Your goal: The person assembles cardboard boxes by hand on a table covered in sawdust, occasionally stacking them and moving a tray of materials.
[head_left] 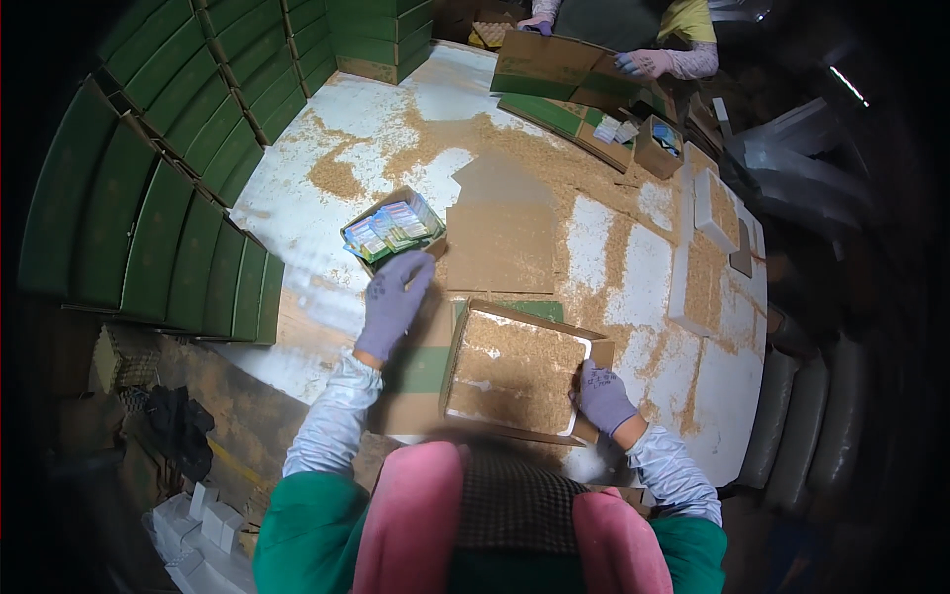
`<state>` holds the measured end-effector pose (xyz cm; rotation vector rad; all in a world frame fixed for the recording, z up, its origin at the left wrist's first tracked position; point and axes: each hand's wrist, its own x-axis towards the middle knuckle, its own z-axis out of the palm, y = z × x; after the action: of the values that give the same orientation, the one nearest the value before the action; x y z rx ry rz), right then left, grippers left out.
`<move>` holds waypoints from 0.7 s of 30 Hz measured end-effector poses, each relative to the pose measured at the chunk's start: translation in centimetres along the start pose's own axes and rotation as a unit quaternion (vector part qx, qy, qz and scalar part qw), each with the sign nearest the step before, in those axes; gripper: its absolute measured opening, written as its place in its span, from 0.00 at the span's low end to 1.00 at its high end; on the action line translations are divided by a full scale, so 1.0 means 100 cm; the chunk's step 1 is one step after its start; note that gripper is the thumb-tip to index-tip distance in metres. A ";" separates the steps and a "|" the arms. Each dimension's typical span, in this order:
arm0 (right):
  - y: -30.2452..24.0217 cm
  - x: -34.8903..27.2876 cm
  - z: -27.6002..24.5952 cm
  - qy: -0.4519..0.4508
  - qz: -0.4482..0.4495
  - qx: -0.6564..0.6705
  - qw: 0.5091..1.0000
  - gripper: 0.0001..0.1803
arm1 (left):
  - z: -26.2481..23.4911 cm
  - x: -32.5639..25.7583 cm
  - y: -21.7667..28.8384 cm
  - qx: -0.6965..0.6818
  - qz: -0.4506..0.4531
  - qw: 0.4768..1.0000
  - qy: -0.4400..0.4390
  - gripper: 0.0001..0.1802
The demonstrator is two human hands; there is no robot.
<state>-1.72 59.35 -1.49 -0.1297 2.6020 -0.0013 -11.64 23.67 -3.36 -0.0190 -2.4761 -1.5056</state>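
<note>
My left hand (398,305), in a lilac knit glove, reaches to the near edge of a small carton (438,244) full of blue, white and green packets (394,228). Its fingers are stretched out, and no packet shows in them. My right hand (606,398), gloved alike, has its fingers bent over the right side of an open cardboard box (457,368). Inside that box lies a white-edged slab or tray covered with tan, crumbly material (522,368). The box stands in front of me at the table's near edge.
Tan crumbs lie scattered over the white table (633,267). A flat cardboard sheet (500,247) lies beyond my box. Green boxes (168,208) are stacked at left. Across the table, a co-worker's gloved hands (645,63) hold a cardboard piece (554,64). White slabs (705,277) lie at right.
</note>
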 end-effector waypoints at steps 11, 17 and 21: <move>-0.035 0.276 -0.088 0.042 -0.109 0.099 0.988 0.41 | 0.006 0.102 -0.093 0.386 -0.007 0.921 -0.047 0.12; -0.025 0.329 -0.039 0.099 -0.139 -0.020 0.985 0.66 | 0.004 0.100 -0.091 0.349 0.008 0.937 -0.030 0.12; -0.010 0.317 -0.052 0.048 -0.082 0.030 0.995 0.59 | 0.006 0.104 -0.108 0.350 -0.025 0.936 -0.019 0.13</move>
<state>-31.40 55.32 -13.13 -0.3294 2.6755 -0.1468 -23.36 17.95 -10.79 0.1421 -2.9088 -0.5623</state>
